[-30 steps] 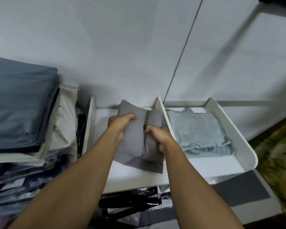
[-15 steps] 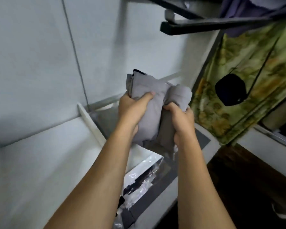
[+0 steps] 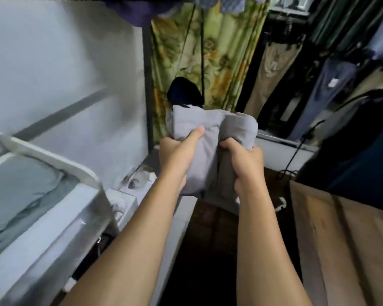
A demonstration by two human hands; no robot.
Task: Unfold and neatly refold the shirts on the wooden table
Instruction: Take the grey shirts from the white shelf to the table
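Folded grey shirt [image 3: 210,133] was held in mid-air, off the far left corner of the wooden table [image 3: 341,239]; left hand [image 3: 177,155] and right hand [image 3: 245,164] each gripped a bunched side. Loose lower layers could slip free and unfold short of the table

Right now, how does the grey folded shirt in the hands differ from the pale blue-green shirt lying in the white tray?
The grey folded shirt is held in the air by the left hand and the right hand; the pale blue-green shirt lies in the white tray. The grey one is bunched by the grip; the blue-green one lies flat. Both are plain folded cloth.
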